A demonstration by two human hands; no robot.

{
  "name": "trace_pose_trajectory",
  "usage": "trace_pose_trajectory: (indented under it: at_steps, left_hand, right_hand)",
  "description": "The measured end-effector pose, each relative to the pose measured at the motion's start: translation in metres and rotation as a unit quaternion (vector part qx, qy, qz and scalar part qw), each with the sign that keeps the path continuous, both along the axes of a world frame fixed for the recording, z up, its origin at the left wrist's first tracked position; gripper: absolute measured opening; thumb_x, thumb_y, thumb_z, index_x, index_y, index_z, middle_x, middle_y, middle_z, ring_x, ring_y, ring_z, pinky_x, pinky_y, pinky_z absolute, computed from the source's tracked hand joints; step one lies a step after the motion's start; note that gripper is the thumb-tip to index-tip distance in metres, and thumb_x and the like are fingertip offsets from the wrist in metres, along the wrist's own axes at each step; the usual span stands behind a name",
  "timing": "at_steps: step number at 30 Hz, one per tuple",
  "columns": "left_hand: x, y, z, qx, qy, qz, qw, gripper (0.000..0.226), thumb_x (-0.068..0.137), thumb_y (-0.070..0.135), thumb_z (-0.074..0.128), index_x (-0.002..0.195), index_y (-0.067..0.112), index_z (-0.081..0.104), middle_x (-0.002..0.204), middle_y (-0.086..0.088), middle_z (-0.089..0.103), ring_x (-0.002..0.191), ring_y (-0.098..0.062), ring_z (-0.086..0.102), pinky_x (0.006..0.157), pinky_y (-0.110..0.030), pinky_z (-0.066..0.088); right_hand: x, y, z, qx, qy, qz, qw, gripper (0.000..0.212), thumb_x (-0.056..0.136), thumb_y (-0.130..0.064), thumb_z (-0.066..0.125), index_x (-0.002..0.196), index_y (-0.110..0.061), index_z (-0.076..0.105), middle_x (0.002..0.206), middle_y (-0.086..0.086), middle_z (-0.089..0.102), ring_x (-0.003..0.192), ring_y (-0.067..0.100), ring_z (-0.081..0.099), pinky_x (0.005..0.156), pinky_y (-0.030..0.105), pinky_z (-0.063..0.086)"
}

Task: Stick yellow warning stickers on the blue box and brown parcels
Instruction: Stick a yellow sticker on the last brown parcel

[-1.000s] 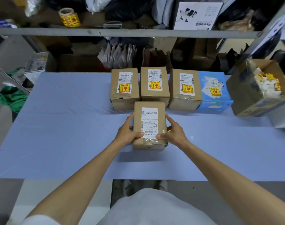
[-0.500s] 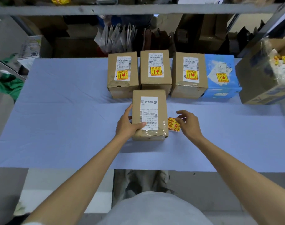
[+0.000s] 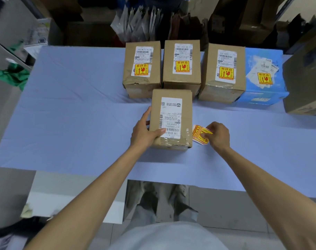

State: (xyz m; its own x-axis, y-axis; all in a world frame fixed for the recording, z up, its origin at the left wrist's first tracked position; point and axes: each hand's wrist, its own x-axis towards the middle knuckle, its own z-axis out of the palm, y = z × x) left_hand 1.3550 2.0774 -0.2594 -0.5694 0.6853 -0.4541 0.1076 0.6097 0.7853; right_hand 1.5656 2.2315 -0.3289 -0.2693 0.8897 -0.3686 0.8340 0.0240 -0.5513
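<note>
A brown parcel (image 3: 171, 120) with a white shipping label and no yellow sticker lies in the middle of the table. My left hand (image 3: 144, 132) grips its near left corner, thumb on top. Just right of it, my right hand (image 3: 217, 135) pinches a small stack of yellow warning stickers (image 3: 200, 134) lying on the cloth. Behind stand three brown parcels (image 3: 142, 69) (image 3: 182, 64) (image 3: 224, 73) and a blue box (image 3: 263, 78), each with a yellow sticker on top.
The table carries a pale blue cloth (image 3: 72, 114). A larger cardboard box (image 3: 305, 78) stands at the right edge. Bags and cartons crowd the dark shelf behind the row. A green cloth (image 3: 11, 74) lies off the table's left side.
My right hand left the parcel's right side and took hold of the sticker stack beside it. My left hand stays on the parcel. The camera has tilted down and closer.
</note>
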Motion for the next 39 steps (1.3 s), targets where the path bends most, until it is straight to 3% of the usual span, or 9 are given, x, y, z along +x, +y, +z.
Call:
trace_pose_trajectory:
  at_steps: [8,13,15,17,19,21,24,32,39]
  left_hand:
    - [0.002,0.002,0.004,-0.003,-0.002,-0.001,1.0,0.091,0.075,0.033,0.079,0.146,0.044,0.024,0.132,-0.001,0.056,0.113,-0.023,0.058,0.097,-0.049,0.048]
    - [0.004,0.005,0.012,-0.037,0.006,-0.003,0.999,0.091,0.075,0.027,0.08,0.146,0.04,0.025,0.133,-0.005,0.052,0.119,-0.025,0.052,0.099,-0.044,0.046]
    - [0.007,0.016,0.02,-0.067,0.088,-0.039,0.993,0.085,0.072,0.023,0.078,0.142,0.033,0.03,0.132,-0.01,0.046,0.124,-0.03,0.04,0.096,-0.033,0.039]
    - [0.012,0.033,0.035,-0.019,0.167,-0.081,0.983,0.075,0.074,0.027,0.076,0.138,0.026,0.037,0.132,-0.01,0.043,0.126,-0.029,0.031,0.095,-0.03,0.031]
    - [0.017,0.05,0.052,0.047,0.12,-0.111,0.985,0.063,0.078,0.036,0.074,0.133,0.023,0.046,0.127,-0.005,0.05,0.123,-0.024,0.041,0.099,-0.034,0.038]
    - [0.019,0.06,0.065,0.075,0.05,-0.126,0.988,0.044,0.078,0.037,0.075,0.115,0.02,0.06,0.107,-0.001,0.064,0.103,-0.018,0.059,0.085,-0.032,0.051]
    - [0.016,0.064,0.067,0.105,0.029,-0.097,0.989,0.021,0.078,0.026,0.076,0.091,0.013,0.067,0.085,0.0,0.066,0.08,-0.014,0.061,0.067,-0.022,0.047]
    - [-0.002,0.06,0.057,0.143,-0.075,0.023,0.987,0.009,0.089,0.016,0.065,0.083,0.019,0.058,0.103,-0.009,0.067,0.091,-0.022,0.065,0.073,-0.029,0.051]
    - [-0.001,0.057,0.054,0.143,-0.127,0.037,0.981,0.01,0.092,0.011,0.059,0.086,0.018,0.055,0.098,-0.011,0.066,0.084,-0.017,0.062,0.074,-0.027,0.051]
  right_hand:
    - [0.008,0.012,0.019,-0.001,0.034,-0.01,0.999,0.017,0.077,-0.001,0.071,0.094,0.0,0.068,0.095,0.017,0.068,0.085,0.026,0.059,0.069,0.029,0.04]
    - [-0.003,0.019,0.06,-0.031,0.166,-0.042,0.985,0.011,0.078,-0.005,0.074,0.08,0.0,0.064,0.076,0.011,0.062,0.07,0.02,0.056,0.059,0.027,0.044]
    - [-0.012,0.019,0.082,-0.049,0.193,0.012,0.98,0.013,0.078,-0.006,0.075,0.083,0.002,0.066,0.075,0.011,0.065,0.065,0.016,0.058,0.055,0.024,0.045]
    - [-0.025,0.015,0.101,-0.062,0.212,0.069,0.973,0.012,0.079,-0.008,0.076,0.084,-0.001,0.068,0.075,0.009,0.069,0.06,0.007,0.06,0.052,0.018,0.045]
    - [-0.037,0.011,0.118,-0.07,0.236,0.117,0.962,0.013,0.079,-0.009,0.076,0.085,-0.001,0.069,0.071,0.006,0.069,0.055,0.001,0.059,0.049,0.015,0.045]
    - [-0.048,0.007,0.129,-0.076,0.251,0.147,0.954,0.009,0.078,-0.011,0.077,0.08,-0.006,0.07,0.063,-0.002,0.068,0.053,0.0,0.058,0.048,0.014,0.044]
    - [-0.062,0.004,0.137,-0.073,0.27,0.155,0.948,0.01,0.077,-0.011,0.078,0.075,-0.014,0.068,0.061,-0.005,0.067,0.054,0.001,0.058,0.049,0.014,0.044]
    - [-0.076,0.001,0.134,-0.122,0.268,0.126,0.947,0.011,0.08,-0.016,0.075,0.081,-0.006,0.071,0.071,0.003,0.072,0.059,0.006,0.058,0.051,0.016,0.044]
    - [-0.088,-0.006,0.13,-0.147,0.33,0.05,0.931,0.014,0.085,-0.003,0.067,0.091,0.009,0.063,0.084,0.014,0.07,0.074,0.018,0.068,0.064,0.024,0.057]
